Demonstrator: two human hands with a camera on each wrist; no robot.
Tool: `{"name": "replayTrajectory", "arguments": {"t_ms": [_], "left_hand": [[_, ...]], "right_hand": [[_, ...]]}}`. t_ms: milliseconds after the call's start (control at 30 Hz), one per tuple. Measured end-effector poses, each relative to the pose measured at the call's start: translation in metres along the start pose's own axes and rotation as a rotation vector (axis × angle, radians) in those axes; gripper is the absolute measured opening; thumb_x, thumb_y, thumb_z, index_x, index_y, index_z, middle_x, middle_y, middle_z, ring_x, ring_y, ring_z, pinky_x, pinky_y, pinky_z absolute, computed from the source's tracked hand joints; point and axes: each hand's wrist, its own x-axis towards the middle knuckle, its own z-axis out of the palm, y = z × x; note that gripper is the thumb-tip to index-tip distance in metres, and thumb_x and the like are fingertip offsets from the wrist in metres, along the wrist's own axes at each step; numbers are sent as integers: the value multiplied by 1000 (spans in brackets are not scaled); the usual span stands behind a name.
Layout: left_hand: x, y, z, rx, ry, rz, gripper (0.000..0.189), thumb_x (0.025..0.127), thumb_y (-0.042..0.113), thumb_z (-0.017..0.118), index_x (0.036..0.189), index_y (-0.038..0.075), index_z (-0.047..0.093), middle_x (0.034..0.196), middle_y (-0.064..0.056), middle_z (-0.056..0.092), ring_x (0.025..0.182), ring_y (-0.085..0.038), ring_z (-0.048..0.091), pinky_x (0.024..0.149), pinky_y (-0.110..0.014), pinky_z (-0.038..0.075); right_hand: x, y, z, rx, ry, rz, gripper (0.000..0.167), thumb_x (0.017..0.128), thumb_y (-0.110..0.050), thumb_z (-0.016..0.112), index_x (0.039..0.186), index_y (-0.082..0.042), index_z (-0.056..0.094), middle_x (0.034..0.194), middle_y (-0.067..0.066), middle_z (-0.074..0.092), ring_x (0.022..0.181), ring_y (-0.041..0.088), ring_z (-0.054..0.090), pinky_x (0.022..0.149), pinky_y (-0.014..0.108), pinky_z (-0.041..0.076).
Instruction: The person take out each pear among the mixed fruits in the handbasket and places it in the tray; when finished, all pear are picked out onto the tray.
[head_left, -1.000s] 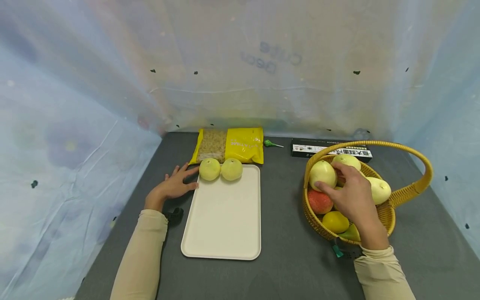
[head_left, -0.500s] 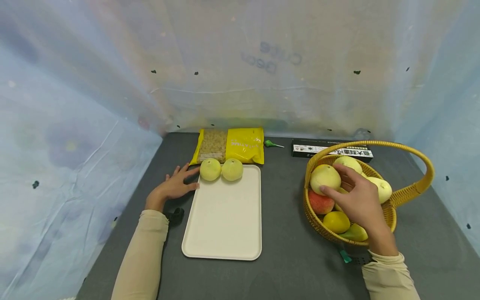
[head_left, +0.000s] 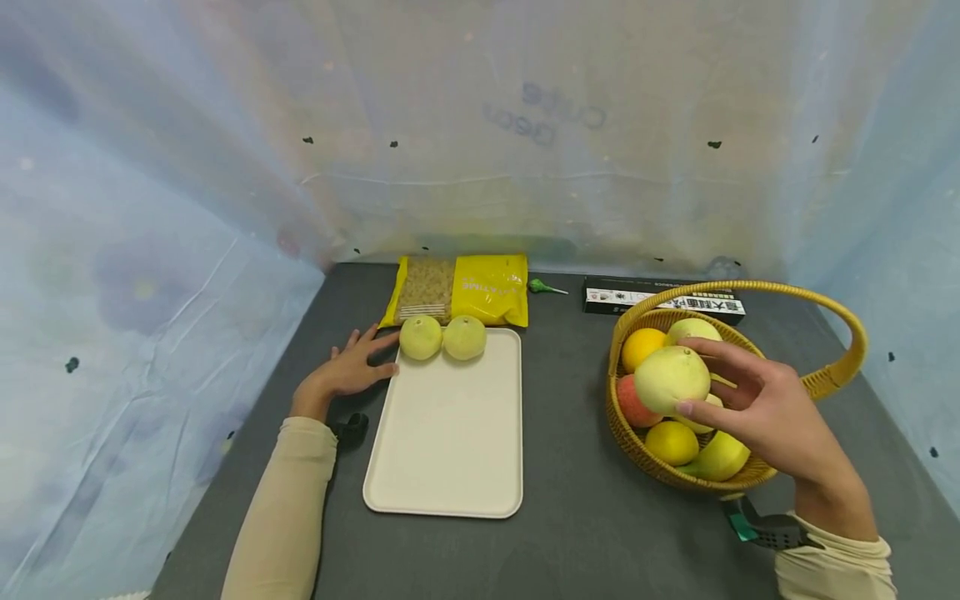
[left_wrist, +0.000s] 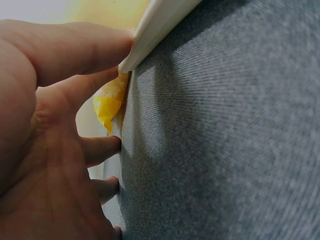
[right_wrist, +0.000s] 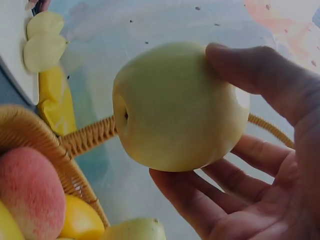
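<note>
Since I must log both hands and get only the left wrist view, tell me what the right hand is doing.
Observer: The right hand holds a pale green fruit between its thumb and fingers.
Operator: Name the container nearest to that hand and place it for me.
Observer: It is a wicker basket, standing to the right of the tray.
Operator: Pick out one thing lying inside it.
Observer: A reddish fruit lies there, near the left wall.
</note>
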Motion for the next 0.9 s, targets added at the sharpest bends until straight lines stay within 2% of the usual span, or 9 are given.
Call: {"name": "replayTrajectory", "arguments": {"t_ms": [133,267,400,600,700,900], "left_hand": [[1,-2,0,-5,-3,-3,74,113,39,63,176,19,30,183,-25,-7,165,-57,-18,120,-86,-17],[1,-2,0,-11,-5,1,75,113,40,63,176,18,30,183,-26,-7,165,-58,-18,120,-86,-17],[1,-2,-1,-12,-5,8,75,112,41,64,175,16,31,183,-28,-6,164,-60,-17,119,-87,-16],[1,-1,-2,-11,-8,5,75,112,42,64,175,16,31,183,-28,-6,164,-60,-16,119,-87,-15],[1,0,-2,-10,-7,4,75,112,41,64,175,16,32,183,-28,-6,164,-60,-16,119,-87,-15],[1,0,-2,-5,-8,0,75,112,41,64,175,16,32,182,-28,-6,164,-60,-16,119,-87,-15]], "right_hand": [[5,-5,5,79,-33,-46,75,87,19,81,156,1,57,154,12,59,127,5,73,98,23,61],[13,-7,14,133,-51,-71,76,87,20,81,156,0,57,154,13,61,131,9,71,105,21,58],[22,-9,28,174,-64,-62,74,88,18,82,155,-1,58,150,13,63,130,11,72,107,21,57],[38,-11,52,211,-110,-69,77,87,14,85,157,-7,59,152,10,65,129,15,73,105,24,59],[49,-12,67,220,-137,-106,78,87,11,86,157,-9,59,153,10,65,131,15,72,106,26,60],[70,-16,100,250,-218,-164,76,89,5,88,157,-9,60,154,11,65,137,14,68,115,27,54]]}}
